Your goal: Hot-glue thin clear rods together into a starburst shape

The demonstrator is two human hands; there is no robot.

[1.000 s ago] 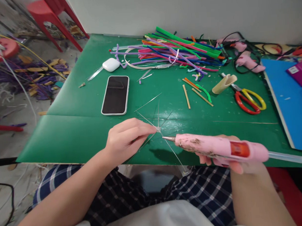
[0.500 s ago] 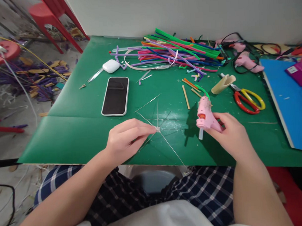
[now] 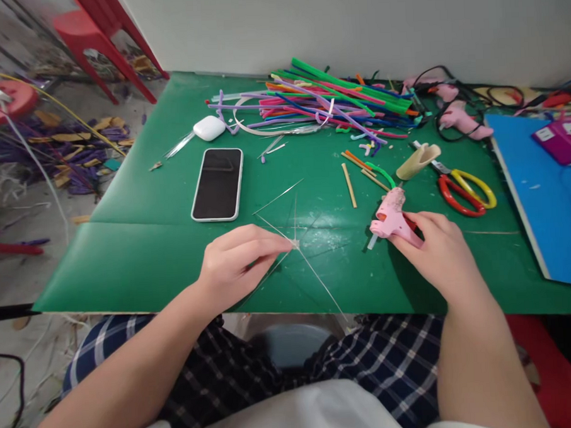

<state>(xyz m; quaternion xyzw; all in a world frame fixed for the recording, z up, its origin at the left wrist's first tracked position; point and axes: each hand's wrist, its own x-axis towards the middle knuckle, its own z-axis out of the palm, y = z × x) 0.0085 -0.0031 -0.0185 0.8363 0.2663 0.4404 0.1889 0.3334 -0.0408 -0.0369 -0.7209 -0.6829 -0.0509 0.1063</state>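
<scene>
Observed left hand (image 3: 243,263) at the near part of the green counter (image 3: 126,259), with fingers closed on the whitish hub of a wire star (image 3: 296,244). Found star lying between both hands, with thin arms spreading outward and one reaching to the near edge, above the lap (image 3: 391,354). Observed right hand (image 3: 438,251) well to the right of the star, with fingers wrapped around the handle of a pink glue gun (image 3: 390,216). Noted gun pointing toward the back, with nozzle near a bamboo tube (image 3: 416,163) and clear glue stick (image 3: 372,242) jutting from the rear; unable to confirm contact with counter. Recorded open room between star and gun, and again between gun and near edge. Recorded tighter room ahead of the gun: short sticks (image 3: 349,186) toward the left, scissors (image 3: 448,174) toward the right, blue board (image 3: 540,196) along the right side. Found phone (image 3: 217,184) beyond the left hand, well inside the left edge, with wide green margin outside. Sighted white case (image 3: 209,128) behind phone and heaped pipe cleaners (image 3: 328,102) near the back edge, before a pale wall (image 3: 353,22).
</scene>
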